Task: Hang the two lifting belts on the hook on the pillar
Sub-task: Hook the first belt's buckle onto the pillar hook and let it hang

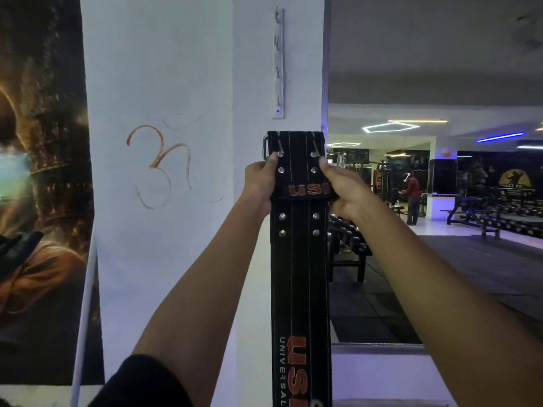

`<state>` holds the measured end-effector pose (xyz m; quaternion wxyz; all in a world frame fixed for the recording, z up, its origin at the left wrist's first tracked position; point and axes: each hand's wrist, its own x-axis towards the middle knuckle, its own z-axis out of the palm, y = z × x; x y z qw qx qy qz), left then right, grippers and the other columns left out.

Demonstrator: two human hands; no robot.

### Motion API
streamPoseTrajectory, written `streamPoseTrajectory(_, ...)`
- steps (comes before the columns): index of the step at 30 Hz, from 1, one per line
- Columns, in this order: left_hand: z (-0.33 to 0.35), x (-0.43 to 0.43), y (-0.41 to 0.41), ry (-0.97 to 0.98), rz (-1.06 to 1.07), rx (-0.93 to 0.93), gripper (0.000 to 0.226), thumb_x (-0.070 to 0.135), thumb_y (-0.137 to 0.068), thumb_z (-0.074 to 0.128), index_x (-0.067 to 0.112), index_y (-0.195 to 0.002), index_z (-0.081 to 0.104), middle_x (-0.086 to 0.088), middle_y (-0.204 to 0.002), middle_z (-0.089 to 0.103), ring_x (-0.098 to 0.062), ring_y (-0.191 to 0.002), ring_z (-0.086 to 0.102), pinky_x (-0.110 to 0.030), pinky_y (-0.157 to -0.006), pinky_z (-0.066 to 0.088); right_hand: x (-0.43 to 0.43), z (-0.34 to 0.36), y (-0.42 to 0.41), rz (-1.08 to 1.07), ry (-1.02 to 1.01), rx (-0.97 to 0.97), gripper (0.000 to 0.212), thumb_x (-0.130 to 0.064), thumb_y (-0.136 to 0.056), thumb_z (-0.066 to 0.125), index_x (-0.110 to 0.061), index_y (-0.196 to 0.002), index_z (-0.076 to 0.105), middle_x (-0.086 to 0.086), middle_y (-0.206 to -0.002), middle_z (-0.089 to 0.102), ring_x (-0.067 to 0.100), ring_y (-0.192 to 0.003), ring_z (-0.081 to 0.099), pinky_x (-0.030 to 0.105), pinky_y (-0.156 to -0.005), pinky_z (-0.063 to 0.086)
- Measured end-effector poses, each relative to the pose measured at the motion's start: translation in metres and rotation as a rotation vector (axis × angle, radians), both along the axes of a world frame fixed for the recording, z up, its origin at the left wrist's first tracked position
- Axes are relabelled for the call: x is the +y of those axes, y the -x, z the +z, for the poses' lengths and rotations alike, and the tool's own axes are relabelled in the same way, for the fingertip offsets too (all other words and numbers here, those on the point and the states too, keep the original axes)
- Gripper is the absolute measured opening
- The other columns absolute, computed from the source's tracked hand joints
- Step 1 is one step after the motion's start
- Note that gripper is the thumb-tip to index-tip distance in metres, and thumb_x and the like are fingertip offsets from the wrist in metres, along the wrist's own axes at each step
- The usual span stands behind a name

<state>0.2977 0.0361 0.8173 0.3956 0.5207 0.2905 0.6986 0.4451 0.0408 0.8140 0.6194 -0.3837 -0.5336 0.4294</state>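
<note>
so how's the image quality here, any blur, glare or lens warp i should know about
Head view: dim, bluish light; the belt and both hands, left and right, are fairly sharp. The poster at the left edge is smeared. Ceiling lights glare in the gym behind. Wide-angle warp tilts the pillar edges. The hook rack looks soft and pale.

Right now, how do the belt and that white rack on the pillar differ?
The belt is black with orange lettering and metal rivets; the hook rack is pale, nearly matching the pillar. The belt is wide and runs down out of view; the rack is a narrow strip. The belt is gripped by the left hand and right hand; the rack is fixed higher up, bare. Both stand vertical.
</note>
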Motion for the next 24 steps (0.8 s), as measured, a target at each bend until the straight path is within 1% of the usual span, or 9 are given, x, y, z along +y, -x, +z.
streamPoseTrajectory(3, -0.009, 0.007, 0.008, -0.052, 0.046, 0.008, 0.026, 0.014, -0.097, 0.043, 0.003, -0.109, 0.063, -0.009, -0.084, 0.065, -0.023, -0.076, 0.063, -0.034, -0.074, 0.057, 0.011, 0.016, 0.010, -0.076, 0.021, -0.031, 0.079, -0.071, -0.070, 0.058, -0.015, -0.127, 0.057, 0.006, -0.133, 0.060, 0.031, -0.120, 0.058, 0.055, -0.101, 0.045)
streamPoseTrajectory(4, -0.013, 0.009, 0.010, -0.051, 0.037, 0.007, 0.027, 0.014, -0.097, 0.043, 0.005, -0.112, 0.063, -0.008, -0.086, 0.065, -0.022, -0.077, 0.063, -0.034, -0.075, 0.057, 0.014, 0.021, 0.013, -0.080, 0.031, -0.025, 0.081, -0.072, -0.074, 0.052, -0.012, -0.128, 0.055, 0.006, -0.131, 0.061, 0.030, -0.113, 0.061, 0.053, -0.100, 0.047)
streamPoseTrajectory(6, -0.020, 0.013, 0.017, -0.035, 0.015, -0.003, 0.027, 0.015, -0.097, 0.044, 0.010, -0.118, 0.061, -0.003, -0.087, 0.067, -0.016, -0.075, 0.065, -0.028, -0.068, 0.058, 0.023, 0.030, 0.020, -0.074, 0.063, 0.008, 0.073, -0.068, -0.084, 0.041, -0.012, -0.130, 0.053, 0.007, -0.129, 0.062, 0.027, -0.105, 0.065, 0.047, -0.096, 0.051)
streamPoseTrajectory(9, -0.025, 0.022, 0.027, -0.008, -0.044, 0.000, 0.030, 0.018, -0.096, 0.046, 0.015, -0.124, 0.055, 0.000, -0.090, 0.067, -0.014, -0.075, 0.066, -0.029, -0.065, 0.057, 0.031, 0.034, 0.031, -0.109, 0.116, 0.032, 0.059, -0.059, -0.087, 0.047, -0.017, -0.127, 0.055, 0.007, -0.126, 0.063, 0.028, -0.111, 0.063, 0.045, -0.082, 0.056)
streamPoseTrajectory(13, -0.025, 0.029, 0.031, 0.049, -0.113, 0.057, 0.026, 0.018, -0.096, 0.043, 0.018, -0.114, 0.062, 0.005, -0.081, 0.065, -0.007, -0.062, 0.063, -0.020, -0.048, 0.050, 0.039, 0.038, 0.048, -0.226, 0.117, 0.138, 0.021, -0.031, -0.089, 0.043, -0.021, -0.099, 0.058, 0.006, -0.092, 0.056, 0.021, -0.070, 0.052, 0.035, -0.067, 0.050)
streamPoseTrajectory(15, -0.016, 0.033, 0.033, 0.088, -0.148, 0.029, 0.024, 0.026, -0.094, 0.042, 0.017, -0.096, 0.065, 0.006, -0.077, 0.063, -0.012, -0.065, 0.059, -0.020, -0.048, 0.048, 0.043, 0.038, 0.055, -0.265, 0.073, 0.193, 0.017, -0.023, -0.089, 0.038, -0.018, -0.093, 0.054, 0.006, -0.086, 0.049, 0.018, -0.060, 0.040, 0.029, -0.061, 0.040)
streamPoseTrajectory(17, -0.001, 0.045, 0.035, 0.112, -0.126, -0.016, 0.031, 0.039, -0.094, 0.042, 0.018, -0.085, 0.063, 0.004, -0.078, 0.063, -0.015, -0.067, 0.057, -0.024, -0.055, 0.047, 0.053, 0.034, 0.060, -0.262, 0.060, 0.223, 0.017, -0.023, -0.089, 0.038, -0.017, -0.094, 0.054, 0.006, -0.087, 0.047, 0.018, -0.061, 0.040, 0.029, -0.060, 0.038)
streamPoseTrajectory(19, 0.015, 0.059, 0.034, 0.106, -0.062, -0.069, 0.030, 0.037, -0.093, 0.048, 0.016, -0.079, 0.063, 0.000, -0.075, 0.063, -0.018, -0.062, 0.057, -0.026, -0.057, 0.048, 0.063, 0.032, 0.062, -0.239, 0.046, 0.251, 0.020, -0.027, -0.089, 0.042, -0.019, -0.098, 0.057, 0.007, -0.087, 0.048, 0.020, -0.066, 0.042, 0.028, -0.060, 0.039)
streamPoseTrajectory(24, 0.045, 0.096, 0.031, -0.029, -0.054, -0.120, 0.024, 0.026, -0.093, 0.054, 0.007, -0.100, 0.067, -0.003, -0.075, 0.066, -0.016, -0.058, 0.058, -0.024, -0.055, 0.048, 0.095, 0.049, 0.060, -0.214, -0.043, 0.279, 0.018, -0.026, -0.092, 0.049, -0.014, -0.089, 0.062, 0.007, -0.083, 0.056, 0.022, -0.062, 0.050, 0.031, -0.061, 0.043)
